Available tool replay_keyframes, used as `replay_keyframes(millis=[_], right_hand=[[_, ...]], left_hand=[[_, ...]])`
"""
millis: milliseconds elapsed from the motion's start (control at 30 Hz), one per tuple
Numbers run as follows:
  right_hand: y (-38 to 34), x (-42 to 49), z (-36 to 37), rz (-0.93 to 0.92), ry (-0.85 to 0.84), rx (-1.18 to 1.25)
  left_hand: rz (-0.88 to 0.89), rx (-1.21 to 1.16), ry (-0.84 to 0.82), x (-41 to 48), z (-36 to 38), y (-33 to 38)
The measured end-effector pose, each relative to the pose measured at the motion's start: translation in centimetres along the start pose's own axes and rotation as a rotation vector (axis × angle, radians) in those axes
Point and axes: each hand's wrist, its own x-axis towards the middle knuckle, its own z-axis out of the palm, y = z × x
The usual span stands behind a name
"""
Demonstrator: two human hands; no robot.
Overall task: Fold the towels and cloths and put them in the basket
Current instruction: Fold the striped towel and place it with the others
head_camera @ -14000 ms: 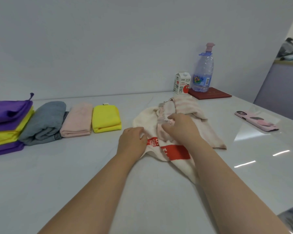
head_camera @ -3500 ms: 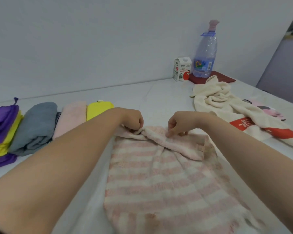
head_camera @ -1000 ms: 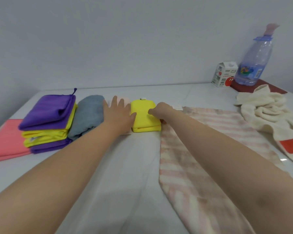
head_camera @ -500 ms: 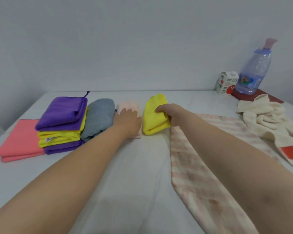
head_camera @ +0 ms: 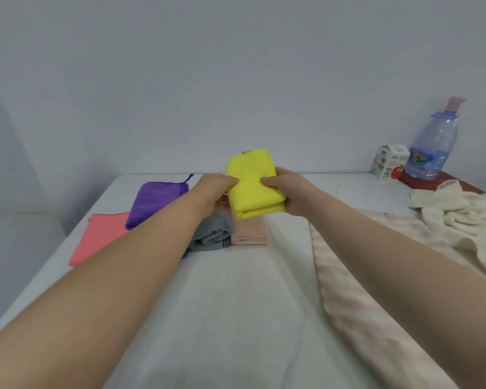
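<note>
Yellow cloth (head_camera: 252, 189) above desk (head_camera: 236, 318), left grip (head_camera: 214, 191) and right grip (head_camera: 290, 194) clamped on it, pink towel (head_camera: 251, 234), grey towel (head_camera: 208, 237) beneath, striped towel (head_camera: 357, 318), bottle (head_camera: 435, 147), carton (head_camera: 387, 162) rightward.

Bright, soft, even light. Faint grey shading lies on the table (head_camera: 236, 304) under the forearms (head_camera: 124, 290). The wall (head_camera: 236, 80) left of the table is dimmer. Wide-angle stretch bends the table's edges; all detail is slightly soft.

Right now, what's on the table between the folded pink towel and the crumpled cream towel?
In the head view, the pink-striped towel lies spread flat between them, with a strip of bare table next to the folded pink towel.
</note>
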Motion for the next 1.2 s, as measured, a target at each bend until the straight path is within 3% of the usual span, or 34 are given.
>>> replay_keyframes(millis=[133,267,400,567,767,867,933,1033,1200], right_hand=[[-0.8,0.9,4.7,-0.021,0.086,-0.175],[-1.2,1.8,9.9,0.041,0.029,-0.070],[-0.4,2.7,13.9,0.059,0.012,-0.025],[1.6,3.2,16.7,-0.052,0.096,-0.323],[3.6,3.1,17.3,-0.166,0.090,-0.643],[3.8,3.4,16.8,-0.418,0.088,-0.891],[4.1,4.0,16.6,-0.528,0.032,-1.149],[5.5,4.7,16.8,-0.422,-0.118,-1.307],[6.4,5.2,17.0,-0.366,-0.167,-1.233]], left_hand=[[0.089,0.075,0.120,-0.5,-3.9,1.4],[0.142,0.202,0.304,-0.3,-8.7,1.9],[0.090,0.450,0.372,0.0,-12.8,1.8],[0.047,0.636,0.412,0.6,-15.4,-0.2],[0.197,1.172,0.472,0.6,-15.5,-3.2],[0.391,1.457,0.364,0.9,-15.6,-3.4],[0.341,1.516,0.230,1.1,-15.8,-3.8],[0.205,1.528,0.114,1.1,-16.1,-5.3],[0.166,1.406,0.063,1.9,-16.2,-6.5]])
